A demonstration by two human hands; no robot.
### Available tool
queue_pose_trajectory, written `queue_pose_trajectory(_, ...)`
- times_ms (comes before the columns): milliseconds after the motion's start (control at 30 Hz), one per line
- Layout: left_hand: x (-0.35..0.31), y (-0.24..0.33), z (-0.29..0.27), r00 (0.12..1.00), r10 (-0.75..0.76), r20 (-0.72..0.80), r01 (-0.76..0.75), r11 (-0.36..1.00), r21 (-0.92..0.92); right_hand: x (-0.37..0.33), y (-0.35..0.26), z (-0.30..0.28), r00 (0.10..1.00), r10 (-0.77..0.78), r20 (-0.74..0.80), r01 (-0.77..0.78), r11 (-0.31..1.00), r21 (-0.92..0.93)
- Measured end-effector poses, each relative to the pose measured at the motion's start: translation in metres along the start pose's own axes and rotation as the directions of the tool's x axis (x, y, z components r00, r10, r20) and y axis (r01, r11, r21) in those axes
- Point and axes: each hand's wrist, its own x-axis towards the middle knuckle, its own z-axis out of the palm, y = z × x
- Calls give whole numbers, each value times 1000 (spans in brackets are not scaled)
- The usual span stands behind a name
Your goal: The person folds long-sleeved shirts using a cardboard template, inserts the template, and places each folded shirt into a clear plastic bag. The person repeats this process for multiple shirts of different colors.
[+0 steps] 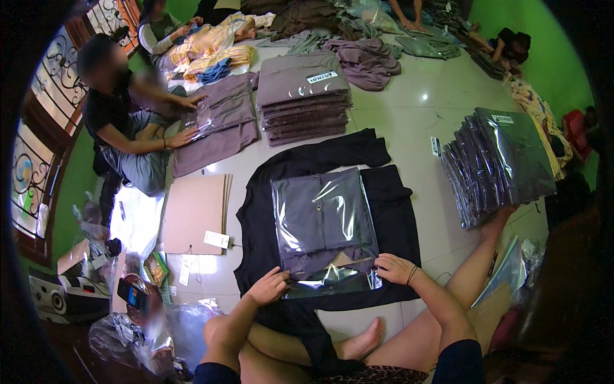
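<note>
Working at the near end of a clear bag [327, 238], we have our left hand [268, 286] at its lower left corner and our right hand [395, 269] at its lower right. The bag lies flat on a black garment [261, 221] spread over the tiled floor [422, 115], with a folded grey garment [295, 208] inside. Each grip has fingertips at the plastic's edge; we cannot tell whether either is clamped on it. We judge the step in hand to be straightening the bag's near end. The next move likely calls for drawing both corners taut evenly, then folding any loose plastic without creasing the cloth.
</note>
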Motion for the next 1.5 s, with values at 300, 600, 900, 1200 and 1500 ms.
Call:
queue_pose_trajectory(300,11,-4,12,918,-308,-249,240,933,-269,23,-10,9,902,414,-126,-395,906,149)
queue_pose_trajectory(600,48,-2,16,487,-866,-109,785,490,-379,54,-6,34,517,829,-214,-811,554,188)
queue_pose_trajectory(900,57,-1,29,449,-888,-95,860,459,-224,77,-11,34,126,992,2,-992,126,-7)
queue_pose_trajectory(1200,44,29,12,205,-841,-501,564,519,-642,60,-55,39,-7,963,-270,-892,116,437)
queue_pose_trajectory(1500,85,65,16,798,-589,-127,585,808,-74,125,-89,44,626,780,-12,-778,622,-88)
